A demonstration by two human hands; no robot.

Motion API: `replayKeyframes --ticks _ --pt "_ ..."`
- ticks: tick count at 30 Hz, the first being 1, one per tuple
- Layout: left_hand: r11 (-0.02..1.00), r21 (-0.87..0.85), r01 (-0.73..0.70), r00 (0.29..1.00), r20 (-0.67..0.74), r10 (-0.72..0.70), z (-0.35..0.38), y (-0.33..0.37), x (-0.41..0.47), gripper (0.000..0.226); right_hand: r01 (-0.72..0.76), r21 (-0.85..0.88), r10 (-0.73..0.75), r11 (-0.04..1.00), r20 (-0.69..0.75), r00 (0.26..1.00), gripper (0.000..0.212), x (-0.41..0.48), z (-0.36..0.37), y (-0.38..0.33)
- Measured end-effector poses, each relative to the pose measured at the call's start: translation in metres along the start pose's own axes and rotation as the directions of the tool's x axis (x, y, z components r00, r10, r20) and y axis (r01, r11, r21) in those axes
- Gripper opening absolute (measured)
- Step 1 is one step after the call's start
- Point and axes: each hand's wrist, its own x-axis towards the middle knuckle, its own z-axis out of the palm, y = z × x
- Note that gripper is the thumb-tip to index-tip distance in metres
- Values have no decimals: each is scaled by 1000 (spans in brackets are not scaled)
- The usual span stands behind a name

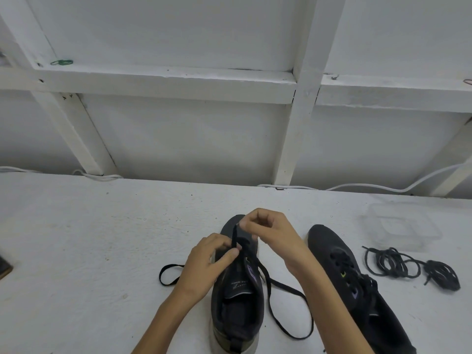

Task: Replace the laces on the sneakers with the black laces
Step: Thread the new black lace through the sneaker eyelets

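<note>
Head view, the only feed I have. The sneaker being laced (237, 302) stands on the white table (89, 238), toe pointing away, directly under both hands. The left hand (207, 261) sits at the sneaker's left side, thumb and fingers curled and pinching the black lace (290, 291) just above the eyelets. The right hand (268, 233) is raised over the toe, fingertips pinching the lace's tip, so a short stretch runs upright between the two hands. Slack loops trail on the table on both sides of the sneaker. The second sneaker (357, 284) lies to the right, apart. Beyond it, a tangled bundle of dark laces (398, 264), near a clear plastic container (401, 226).
</note>
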Motion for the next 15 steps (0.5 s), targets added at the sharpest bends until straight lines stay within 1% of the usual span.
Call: replayKeyframes --ticks 2,3,5,6,8,9,10,11,13,15 --pt "999 -54 -3 999 -35 1 3 1 1 38 -19 -25 19 1000 8 1000 9 -4 -3 5" --pt "997 -78 0 999 -49 -4 3 2 1 39 -26 -55 26 998 5 1000 9 -6 -5 9" --pt "992 -124 14 998 -66 -23 3 3 2 25 -67 -165 66 984 -14 998 8 -11 -11 17" --pt "989 -144 22 997 -72 -33 2 3 3 18 -113 -236 111 965 -23 994 11 -14 -13 21" --pt "982 -184 35 996 -74 -50 3 5 3 11 -214 -343 223 915 -13 975 23 -23 -15 27" --pt "979 -202 37 996 -71 -52 3 5 3 10 -240 -366 261 899 9 965 26 -27 -13 30" --pt "975 -220 38 996 -70 -54 4 6 4 9 -241 -368 271 898 32 962 25 -29 -11 31" --pt "970 -238 41 996 -71 -59 5 6 4 9 -226 -359 258 905 42 965 20 -30 -9 32" --pt "957 -287 44 994 -80 -70 7 8 5 10 -170 -368 185 914 5 983 13 -28 -6 28" --pt "940 -339 44 993 -89 -78 9 11 5 11 -97 -392 76 915 -69 995 16 -22 -5 19"
